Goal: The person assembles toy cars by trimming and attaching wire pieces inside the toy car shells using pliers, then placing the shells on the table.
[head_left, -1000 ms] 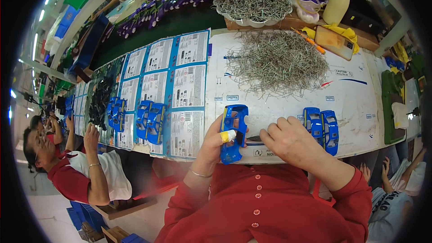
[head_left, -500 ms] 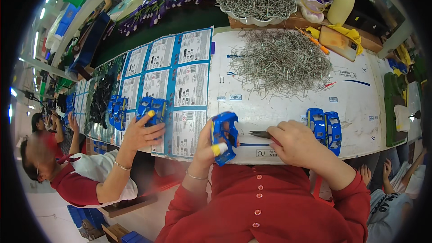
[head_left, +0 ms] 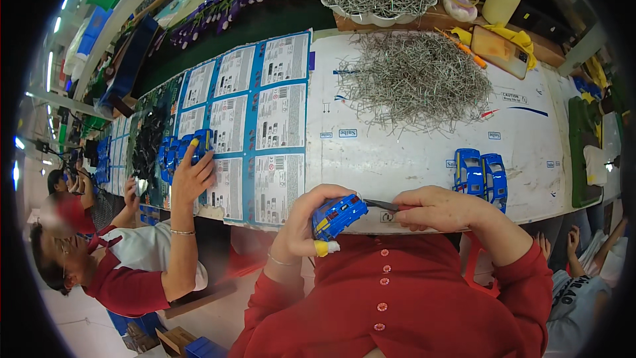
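Toy car (head_left: 338, 215) looks like glossy blue plastic, the pins (head_left: 416, 79) thin shiny metal, cards (head_left: 255, 132) smooth printed paper.

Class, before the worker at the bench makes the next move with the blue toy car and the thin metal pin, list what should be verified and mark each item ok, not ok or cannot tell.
1. Left hand grips the blue toy car firmly: ok.
2. Right hand pinches the thin metal pin: ok.
3. Pin tip meets the car's end: ok; whether it sits in a hole: cannot tell.
4. More pins within reach in the loose pile: ok.
5. Co-worker's hand is away from the car: ok.
6. Other blue cars lie apart from the right hand: ok.
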Action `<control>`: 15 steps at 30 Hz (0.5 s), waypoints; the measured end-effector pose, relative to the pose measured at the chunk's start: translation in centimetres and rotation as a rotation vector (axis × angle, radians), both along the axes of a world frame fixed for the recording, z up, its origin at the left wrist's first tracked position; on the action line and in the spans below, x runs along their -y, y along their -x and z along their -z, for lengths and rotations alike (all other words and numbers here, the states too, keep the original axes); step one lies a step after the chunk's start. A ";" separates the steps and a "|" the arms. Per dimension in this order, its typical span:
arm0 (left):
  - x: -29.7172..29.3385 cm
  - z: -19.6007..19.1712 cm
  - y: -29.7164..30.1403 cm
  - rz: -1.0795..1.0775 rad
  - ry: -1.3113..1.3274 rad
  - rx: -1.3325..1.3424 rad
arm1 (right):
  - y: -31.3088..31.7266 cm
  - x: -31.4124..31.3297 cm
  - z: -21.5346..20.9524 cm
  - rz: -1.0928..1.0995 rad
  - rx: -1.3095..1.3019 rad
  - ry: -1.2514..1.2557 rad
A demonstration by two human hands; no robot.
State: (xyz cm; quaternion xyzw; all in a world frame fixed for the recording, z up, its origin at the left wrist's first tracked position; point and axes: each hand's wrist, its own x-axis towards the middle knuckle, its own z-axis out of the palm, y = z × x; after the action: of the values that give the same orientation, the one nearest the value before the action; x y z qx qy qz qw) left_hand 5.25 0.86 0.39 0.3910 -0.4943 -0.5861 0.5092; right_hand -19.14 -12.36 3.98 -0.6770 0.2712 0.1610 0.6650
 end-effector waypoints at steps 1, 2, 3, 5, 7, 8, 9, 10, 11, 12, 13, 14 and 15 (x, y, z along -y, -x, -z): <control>0.1 0.0 0.0 0.004 0.007 -0.018 | 0.0 0.1 0.0 -0.007 -0.005 -0.045; 0.1 0.1 0.0 0.009 0.012 -0.035 | 0.0 0.0 0.1 -0.006 -0.006 -0.047; 0.1 0.1 0.0 0.010 0.010 -0.036 | 0.0 0.0 0.1 0.008 -0.017 -0.059; 0.1 0.1 0.1 0.027 -0.006 -0.046 | 0.0 -0.1 0.1 0.023 -0.028 -0.071; 0.1 0.1 0.2 0.027 -0.010 -0.049 | 0.0 -0.2 0.2 0.031 -0.016 -0.057; 0.0 0.1 0.2 0.023 -0.013 -0.051 | 0.0 -0.2 0.0 0.030 -0.016 -0.058; 0.0 0.0 0.3 0.022 -0.013 -0.050 | 0.0 -0.1 -0.1 0.022 -0.002 -0.049; 0.0 -0.1 0.3 0.024 -0.012 -0.057 | 0.0 -0.1 -0.2 0.015 0.013 -0.040; 0.0 -0.1 0.3 0.025 -0.011 -0.065 | 0.1 -0.1 -0.2 0.014 0.012 -0.041; 0.0 0.0 0.3 0.025 -0.013 -0.065 | 0.2 0.0 -0.1 0.042 0.008 -0.078; 0.0 0.1 0.3 0.021 -0.008 -0.071 | 0.2 0.1 0.0 0.071 0.003 -0.115; 0.1 0.2 0.3 0.016 -0.002 -0.077 | 0.2 0.2 0.0 0.070 0.003 -0.116; 0.2 0.2 0.2 0.016 -0.003 -0.077 | 0.2 0.3 -0.1 0.069 0.001 -0.104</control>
State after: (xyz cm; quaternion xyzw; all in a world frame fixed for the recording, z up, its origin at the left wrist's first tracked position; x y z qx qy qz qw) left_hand 5.04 0.71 0.23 0.3648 -0.4766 -0.6056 0.5225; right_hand -19.33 -12.66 4.04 -0.6319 0.2852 0.1517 0.7045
